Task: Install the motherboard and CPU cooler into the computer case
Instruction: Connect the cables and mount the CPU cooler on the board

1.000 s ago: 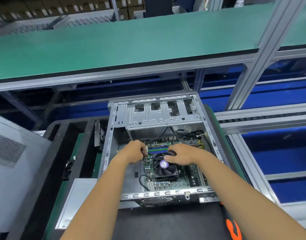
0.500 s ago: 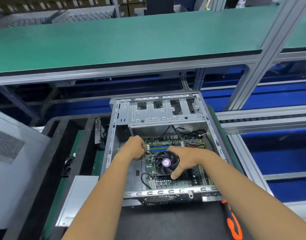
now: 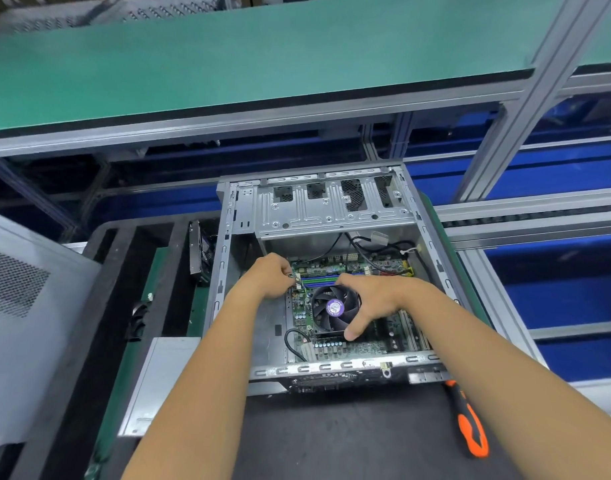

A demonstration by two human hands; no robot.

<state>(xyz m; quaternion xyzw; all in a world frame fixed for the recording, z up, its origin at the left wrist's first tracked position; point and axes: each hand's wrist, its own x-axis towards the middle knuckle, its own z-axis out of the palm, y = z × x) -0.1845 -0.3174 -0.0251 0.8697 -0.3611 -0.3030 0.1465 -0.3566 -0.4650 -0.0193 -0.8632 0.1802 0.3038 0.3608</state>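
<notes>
The case [image 3: 318,271] lies open on its side on the black mat of the bench [image 3: 349,438], near its front edge, so the board can be reached from above. The motherboard [image 3: 335,346] already sits flat on the case floor, green, with blue and green slots along its far edge. The cooler [image 3: 335,308], a black fan with a purple hub label, rests on the board near its middle.

The right hand [image 3: 376,303] spans the cooler's right side, fingers curled over the far rim and thumb at the near corner, probably to steady it over the socket. The left hand [image 3: 269,278] pinches a small connector [image 3: 295,277] with thin wires at the board's far left corner, likely the fan lead being plugged into its header. An orange-handled screwdriver [image 3: 470,420] lies on the mat just right of the case, handy for fastening.
</notes>
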